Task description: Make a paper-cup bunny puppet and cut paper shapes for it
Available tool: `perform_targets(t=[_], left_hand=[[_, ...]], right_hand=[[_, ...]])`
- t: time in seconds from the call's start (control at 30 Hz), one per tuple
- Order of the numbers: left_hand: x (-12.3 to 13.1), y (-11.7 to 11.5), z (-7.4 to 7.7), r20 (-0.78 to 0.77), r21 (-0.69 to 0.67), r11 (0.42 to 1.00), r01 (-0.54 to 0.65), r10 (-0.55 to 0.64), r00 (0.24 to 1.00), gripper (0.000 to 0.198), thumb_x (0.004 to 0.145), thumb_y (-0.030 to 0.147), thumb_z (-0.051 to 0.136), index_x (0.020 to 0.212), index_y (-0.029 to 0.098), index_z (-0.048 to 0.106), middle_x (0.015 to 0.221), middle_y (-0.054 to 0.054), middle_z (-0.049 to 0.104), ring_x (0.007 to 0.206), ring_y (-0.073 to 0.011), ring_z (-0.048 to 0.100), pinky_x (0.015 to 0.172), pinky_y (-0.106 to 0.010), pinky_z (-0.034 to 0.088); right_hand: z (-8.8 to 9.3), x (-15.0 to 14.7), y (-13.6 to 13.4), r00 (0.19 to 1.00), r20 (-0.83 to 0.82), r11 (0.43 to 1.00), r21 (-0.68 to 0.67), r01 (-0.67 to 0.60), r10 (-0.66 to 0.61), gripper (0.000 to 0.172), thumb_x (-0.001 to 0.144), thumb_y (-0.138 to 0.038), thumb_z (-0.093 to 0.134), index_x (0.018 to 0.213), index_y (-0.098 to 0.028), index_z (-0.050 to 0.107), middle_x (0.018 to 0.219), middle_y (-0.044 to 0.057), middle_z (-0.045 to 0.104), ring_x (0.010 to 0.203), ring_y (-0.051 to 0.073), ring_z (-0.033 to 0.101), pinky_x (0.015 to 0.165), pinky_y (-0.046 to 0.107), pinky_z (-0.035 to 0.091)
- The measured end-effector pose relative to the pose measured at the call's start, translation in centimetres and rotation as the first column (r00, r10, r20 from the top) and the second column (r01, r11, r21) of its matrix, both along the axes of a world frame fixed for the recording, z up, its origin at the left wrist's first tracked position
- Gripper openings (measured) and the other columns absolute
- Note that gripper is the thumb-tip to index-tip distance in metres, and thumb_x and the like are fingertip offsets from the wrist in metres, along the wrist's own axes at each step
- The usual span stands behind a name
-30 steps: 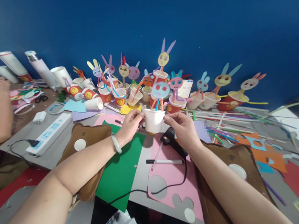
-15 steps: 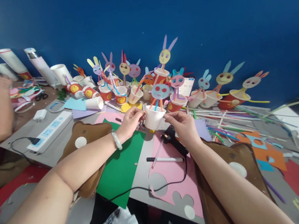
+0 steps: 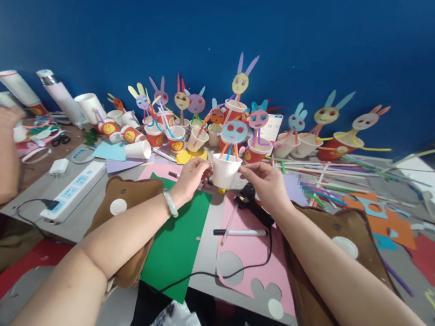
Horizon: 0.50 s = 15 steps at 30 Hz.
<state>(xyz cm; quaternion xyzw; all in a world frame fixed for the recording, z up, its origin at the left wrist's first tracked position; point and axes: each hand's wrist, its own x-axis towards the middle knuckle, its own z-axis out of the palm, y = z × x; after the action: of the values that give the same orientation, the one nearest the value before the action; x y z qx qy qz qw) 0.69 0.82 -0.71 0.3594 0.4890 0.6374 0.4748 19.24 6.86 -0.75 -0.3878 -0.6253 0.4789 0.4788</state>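
Note:
A white paper cup (image 3: 224, 173) stands upright in front of me, with a light blue paper face (image 3: 235, 131) with red eyes rising from it on orange and blue pipe cleaners. At the cup's left side, my left hand (image 3: 191, 180) has its thumb and fingertips closed in a pinch. My right hand (image 3: 266, 180) pinches at the right side, close below the rim. What lies under the fingertips is too small to make out clearly. Just below the right hand lies a black glue gun (image 3: 254, 204) with its cable trailing toward me.
Several cups with paper rabbit figures, such as a red cup (image 3: 257, 152), line the blue wall. Green paper (image 3: 175, 244), cut pink paper (image 3: 259, 267), a pen (image 3: 239, 233), brown cushions (image 3: 129, 204) and a power strip (image 3: 74, 190) cover the table. Another person's arm (image 3: 0, 152) is at left.
My hands and the cup stay almost in place. The blue face appears turned slightly. At left, the other person's hand has shifted, and a pale object now shows beside it.

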Motion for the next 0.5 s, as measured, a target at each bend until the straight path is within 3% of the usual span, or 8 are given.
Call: perform_targets(t=[0.27,0.5], left_hand=[[-0.12,0.12,0.0,0.006,-0.027,0.999,0.033,-0.033,0.999,0.02,0.085,0.033,0.062,0.077,0.016,0.054,0.066,0.002,0.055,0.053,-0.0085,0.05,0.048,-0.021,0.039],[-0.35,0.45,-0.11,0.025,-0.07,0.996,-0.047,0.048,0.999,0.024,0.091,0.039,0.052,0.083,0.016,0.053,0.075,0.0,0.054,0.056,-0.0084,0.05,0.05,-0.022,0.043]], right_hand=[[0.21,0.03,0.09,0.999,-0.028,1.0,-0.007,0.016,-0.016,0.039,0.064,-0.053,0.083,0.074,-0.018,0.069,0.067,0.002,0.069,0.063,0.015,0.062,0.067,0.03,0.051],[0.22,0.03,-0.02,1.0,-0.011,0.999,-0.029,0.012,-0.013,0.044,0.061,-0.056,0.084,0.075,-0.018,0.068,0.068,0.003,0.07,0.062,0.015,0.062,0.066,0.03,0.052]])
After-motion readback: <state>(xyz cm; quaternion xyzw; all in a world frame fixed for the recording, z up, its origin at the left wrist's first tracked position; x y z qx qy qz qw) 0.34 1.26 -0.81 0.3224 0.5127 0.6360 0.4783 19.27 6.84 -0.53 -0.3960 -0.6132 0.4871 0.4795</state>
